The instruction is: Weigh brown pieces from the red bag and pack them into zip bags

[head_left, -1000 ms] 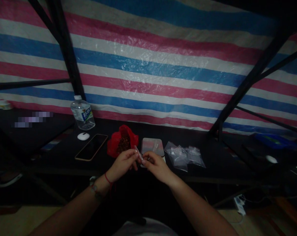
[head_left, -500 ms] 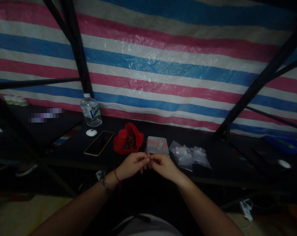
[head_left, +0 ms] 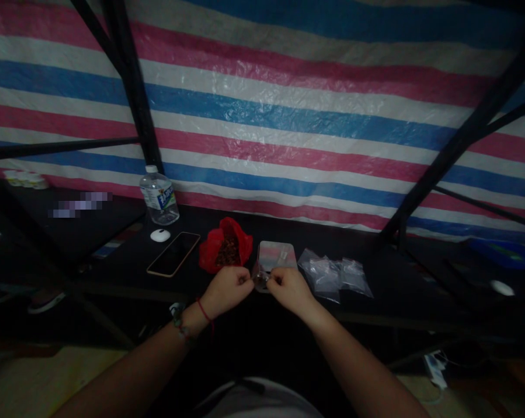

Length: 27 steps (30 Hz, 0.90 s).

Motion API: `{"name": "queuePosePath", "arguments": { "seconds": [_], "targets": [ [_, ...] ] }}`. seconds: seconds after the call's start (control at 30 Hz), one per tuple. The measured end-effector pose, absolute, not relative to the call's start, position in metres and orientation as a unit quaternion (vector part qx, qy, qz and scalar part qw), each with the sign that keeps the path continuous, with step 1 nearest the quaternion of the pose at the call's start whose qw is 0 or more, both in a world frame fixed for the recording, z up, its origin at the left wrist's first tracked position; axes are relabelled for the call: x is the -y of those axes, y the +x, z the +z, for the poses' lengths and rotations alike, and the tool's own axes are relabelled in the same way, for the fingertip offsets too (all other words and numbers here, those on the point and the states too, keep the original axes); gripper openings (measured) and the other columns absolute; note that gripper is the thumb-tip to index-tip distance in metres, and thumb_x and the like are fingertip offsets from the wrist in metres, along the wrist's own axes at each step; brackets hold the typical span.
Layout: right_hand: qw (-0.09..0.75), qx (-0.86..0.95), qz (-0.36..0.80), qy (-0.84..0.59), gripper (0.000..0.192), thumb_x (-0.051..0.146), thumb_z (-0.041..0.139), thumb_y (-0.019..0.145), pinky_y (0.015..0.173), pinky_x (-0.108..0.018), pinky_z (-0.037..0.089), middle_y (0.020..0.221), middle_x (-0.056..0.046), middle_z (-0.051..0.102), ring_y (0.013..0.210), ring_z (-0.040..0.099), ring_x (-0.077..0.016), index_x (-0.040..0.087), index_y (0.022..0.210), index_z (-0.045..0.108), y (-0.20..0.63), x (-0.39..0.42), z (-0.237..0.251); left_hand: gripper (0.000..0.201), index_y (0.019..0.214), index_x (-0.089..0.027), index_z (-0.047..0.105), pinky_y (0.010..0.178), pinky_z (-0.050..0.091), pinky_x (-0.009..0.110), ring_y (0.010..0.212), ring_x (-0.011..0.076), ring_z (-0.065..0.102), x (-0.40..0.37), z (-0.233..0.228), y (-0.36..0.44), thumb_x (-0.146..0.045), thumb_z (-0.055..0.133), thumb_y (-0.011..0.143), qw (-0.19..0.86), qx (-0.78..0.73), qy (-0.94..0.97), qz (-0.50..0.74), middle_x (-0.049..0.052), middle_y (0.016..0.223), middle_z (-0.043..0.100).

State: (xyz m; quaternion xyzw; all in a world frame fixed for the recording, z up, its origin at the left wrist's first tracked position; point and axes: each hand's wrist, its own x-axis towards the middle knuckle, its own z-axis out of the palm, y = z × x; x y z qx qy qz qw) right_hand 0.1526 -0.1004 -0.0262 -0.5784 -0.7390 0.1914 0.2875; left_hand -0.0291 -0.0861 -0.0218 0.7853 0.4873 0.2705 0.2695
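Between my two hands a small clear plastic bag [head_left: 261, 281] is stretched, with something dark inside it. My left hand [head_left: 228, 288] is closed on its left side, and my right hand [head_left: 289, 288] pinches its right side. Just behind them lies a flat, shiny silver-topped device [head_left: 276, 252], perhaps a scale, partly covered by the hands and bag. Left of it an open red plastic bag [head_left: 210, 251] holds small brown dried pieces [head_left: 228, 251]. Several empty clear zip bags [head_left: 325, 275] lie to the right of my right hand.
A phone [head_left: 174, 254], a white round mouse-like object [head_left: 160, 235] and a large clear bottle [head_left: 159, 197] stand left on the black table [head_left: 127, 273]. Dark metal posts [head_left: 136, 104] rise at both sides before a striped tarp [head_left: 288, 116]. A blue tray [head_left: 503, 253] lies far right.
My hands have moved slightly apart, and the clear bag is now spread between them. Fingers that were at its top are now curled at its sides.
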Motion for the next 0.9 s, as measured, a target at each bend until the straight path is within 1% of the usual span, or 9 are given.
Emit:
{"name": "queuePosePath", "arguments": {
  "seconds": [0.1,0.2,0.3,0.37,0.5,0.6,0.7,0.83,0.9],
  "targets": [
    [0.326,0.744,0.268,-0.518,0.024,0.015,0.049,0.074,0.052,-0.023,0.031,0.051,0.003,0.047,0.051,0.043,-0.0099,0.017,0.050,0.051,0.156,0.097,-0.026,0.020,0.054,-0.017,0.055,0.056,0.036,0.022,0.058,0.0120,0.051,0.085,-0.018,-0.032,-0.017,0.047,0.072,0.237,-0.448,0.810,0.296,0.000,0.058,0.056],
    [0.423,0.720,0.319,-0.447,0.011,0.014,0.053,0.073,0.076,-0.027,0.042,0.086,-0.001,0.061,0.088,0.056,-0.0161,0.020,0.073,0.063,0.159,0.093,-0.029,0.021,0.055,-0.017,0.058,0.066,0.043,0.023,0.068,0.0138,0.056,0.084,-0.016,-0.034,-0.014,0.046,0.073,0.248,-0.403,0.815,0.336,0.003,0.068,0.062],
    [0.468,0.644,0.442,-0.413,0.045,0.015,0.066,0.067,0.088,-0.031,0.043,0.121,-0.003,0.055,0.112,0.050,-0.0189,0.026,0.110,0.059,0.160,0.091,-0.035,0.022,0.058,-0.017,0.060,0.069,0.045,0.025,0.070,0.0148,0.059,0.083,-0.015,-0.037,-0.014,0.047,0.075,0.257,-0.391,0.808,0.357,0.004,0.071,0.065],
    [0.447,0.587,0.565,-0.369,0.055,0.018,0.071,0.066,0.085,-0.031,0.046,0.119,-0.004,0.057,0.103,0.056,-0.0174,0.027,0.117,0.054,0.158,0.091,-0.039,0.022,0.060,-0.017,0.061,0.070,0.046,0.025,0.071,0.0151,0.060,0.082,-0.014,-0.040,-0.015,0.047,0.076,0.257,-0.387,0.807,0.365,0.004,0.074,0.067],
    [0.428,0.461,0.699,-0.341,0.041,0.024,0.076,0.065,0.067,-0.025,0.050,0.090,0.000,0.065,0.075,0.063,-0.0120,0.023,0.102,0.058,0.150,0.094,-0.043,0.021,0.069,-0.016,0.064,0.069,0.048,0.026,0.074,0.0158,0.062,0.079,-0.006,-0.052,-0.021,0.047,0.081,0.235,-0.401,0.789,0.401,0.006,0.082,0.069],
    [0.478,0.396,0.707,-0.340,0.033,0.022,0.079,0.061,0.065,-0.025,0.052,0.080,0.002,0.064,0.070,0.063,-0.0113,0.019,0.088,0.059,0.144,0.093,-0.040,0.020,0.075,-0.017,0.063,0.080,0.047,0.030,0.088,0.0182,0.062,0.073,0.003,-0.069,-0.024,0.046,0.084,0.136,-0.408,0.773,0.466,0.008,0.093,0.068],
    [0.522,0.355,0.705,-0.323,0.035,0.026,0.079,0.063,0.068,-0.032,0.055,0.085,0.000,0.065,0.074,0.065,-0.0148,0.020,0.090,0.058,0.139,0.085,-0.033,0.015,0.080,-0.016,0.060,0.085,0.046,0.034,0.091,0.0209,0.061,0.061,0.008,-0.091,-0.029,0.052,0.081,0.024,-0.467,0.727,0.503,0.009,0.095,0.066],
    [0.548,0.368,0.663,-0.352,0.038,0.036,0.075,0.067,0.058,-0.030,0.056,0.087,-0.001,0.066,0.074,0.066,-0.0170,0.023,0.097,0.058,0.126,0.057,-0.023,0.047,0.114,-0.016,0.053,0.073,0.050,0.033,0.080,0.0206,0.063,0.043,-0.001,-0.106,-0.038,0.062,0.074,0.095,-0.551,0.695,0.452,0.006,0.091,0.066],
    [0.556,0.408,0.622,-0.370,0.035,0.038,0.073,0.068,0.057,-0.028,0.055,0.087,0.000,0.065,0.074,0.065,-0.0157,0.023,0.096,0.059,0.118,0.038,-0.020,0.052,0.121,-0.018,0.051,0.073,0.051,0.032,0.079,0.0199,0.065,0.036,-0.010,-0.108,-0.037,0.062,0.073,0.152,-0.547,0.700,0.434,0.005,0.094,0.067]
  ]
}}
